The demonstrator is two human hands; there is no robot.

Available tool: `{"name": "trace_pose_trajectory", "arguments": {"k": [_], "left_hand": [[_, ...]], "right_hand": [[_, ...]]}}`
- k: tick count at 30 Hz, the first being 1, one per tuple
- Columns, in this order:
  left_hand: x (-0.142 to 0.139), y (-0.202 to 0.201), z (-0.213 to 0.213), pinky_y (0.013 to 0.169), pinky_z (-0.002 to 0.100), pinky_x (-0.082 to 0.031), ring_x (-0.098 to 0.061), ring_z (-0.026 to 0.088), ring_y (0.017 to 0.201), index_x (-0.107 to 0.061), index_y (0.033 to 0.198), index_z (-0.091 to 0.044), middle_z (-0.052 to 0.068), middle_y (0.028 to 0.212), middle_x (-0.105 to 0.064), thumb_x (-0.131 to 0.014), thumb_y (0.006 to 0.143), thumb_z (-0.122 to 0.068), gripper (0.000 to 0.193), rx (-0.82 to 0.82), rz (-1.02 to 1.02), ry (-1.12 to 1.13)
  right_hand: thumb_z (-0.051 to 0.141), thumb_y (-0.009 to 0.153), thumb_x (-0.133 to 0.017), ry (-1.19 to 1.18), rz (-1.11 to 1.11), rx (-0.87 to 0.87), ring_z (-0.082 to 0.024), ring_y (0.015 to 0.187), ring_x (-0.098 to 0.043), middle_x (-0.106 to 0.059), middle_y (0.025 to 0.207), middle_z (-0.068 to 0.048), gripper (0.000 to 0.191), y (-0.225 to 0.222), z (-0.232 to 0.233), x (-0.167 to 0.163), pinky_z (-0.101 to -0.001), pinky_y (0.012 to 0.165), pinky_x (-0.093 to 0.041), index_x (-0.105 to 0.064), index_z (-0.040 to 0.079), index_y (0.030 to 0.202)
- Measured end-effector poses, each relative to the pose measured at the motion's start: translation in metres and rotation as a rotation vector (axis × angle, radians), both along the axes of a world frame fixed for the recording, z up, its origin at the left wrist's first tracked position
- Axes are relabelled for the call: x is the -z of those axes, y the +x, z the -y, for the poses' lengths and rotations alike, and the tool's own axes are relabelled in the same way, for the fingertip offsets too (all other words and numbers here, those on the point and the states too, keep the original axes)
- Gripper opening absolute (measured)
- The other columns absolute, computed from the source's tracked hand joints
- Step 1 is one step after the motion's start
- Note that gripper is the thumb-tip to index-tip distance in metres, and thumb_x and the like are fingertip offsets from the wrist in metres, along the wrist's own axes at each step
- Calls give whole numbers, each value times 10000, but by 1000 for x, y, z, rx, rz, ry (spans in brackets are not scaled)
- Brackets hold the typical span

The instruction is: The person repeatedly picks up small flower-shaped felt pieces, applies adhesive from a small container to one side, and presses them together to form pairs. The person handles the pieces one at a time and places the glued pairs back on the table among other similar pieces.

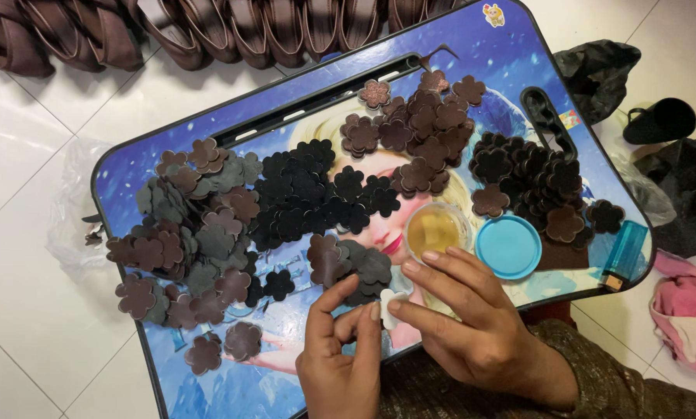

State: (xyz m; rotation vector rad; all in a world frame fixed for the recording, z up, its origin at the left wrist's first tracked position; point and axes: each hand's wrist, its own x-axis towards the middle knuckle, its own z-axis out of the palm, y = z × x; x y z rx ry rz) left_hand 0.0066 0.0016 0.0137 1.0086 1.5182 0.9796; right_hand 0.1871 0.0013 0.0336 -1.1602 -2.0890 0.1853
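**Pale flower pinched between both hands**

Where the fingertips meet, at the near edge of the counter (208, 124): a small pale flower cutout (392, 304), pinched. Left hand (340, 357) closed on it from the left, thumb and forefinger curled, fingers (373, 312) touching its edge. Right hand (464, 318) laid flatter over it from the right, fingers (433, 289) stretched toward the cutout. Both hands equally near; no long axis to the round shape. Just beyond: cup of yellowish liquid (435, 226), blue lid (508, 247), lighter (623, 254). Farther out: heaps of brown flowers (421, 128) and black flowers (309, 190).
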Motion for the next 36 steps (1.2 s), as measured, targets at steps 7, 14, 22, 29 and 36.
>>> {"name": "trace_pose_trajectory", "arguments": {"k": [7,14,22,29,36], "left_hand": [[-2,-2,0,788,236,-567,-730,61,778,-612,1298,-46,68,815,-851,-713,881,-89,431,-4,15,-43],[8,-5,2,681,211,-507,-680,55,686,-617,1308,-54,78,746,-804,-718,865,-65,454,20,216,-173],[6,-18,-7,592,283,-427,-554,120,634,-715,1113,-84,55,718,-727,-725,904,-156,221,-1,-187,-69],[-2,-30,-38,797,450,-477,-617,324,924,-724,986,-65,117,938,-662,-780,856,-237,223,-25,-828,373],[-3,-31,-40,788,417,-499,-650,283,890,-737,923,-81,88,915,-677,-764,879,-240,168,-15,-706,199]], "right_hand": [[37,791,-716,66,27,120,-319,1320,-517,-598,1366,-133,383,1,-2,3,-517,1132,-437,-724,123,1165],[8,816,-860,79,-144,-44,-263,1087,-714,-744,1075,-65,386,6,-3,9,-440,1023,-556,-674,56,1151],[46,751,-884,-73,-253,-23,-231,1021,-738,-770,983,-18,546,9,5,14,-422,994,-588,-617,37,1228],[-2,771,-854,-120,-307,55,-224,995,-744,-771,1004,-59,602,8,4,10,-369,913,-591,-578,28,1305],[0,798,-836,-169,-347,58,-216,993,-750,-780,990,-58,637,7,1,2,-361,915,-583,-545,21,1364]]}}
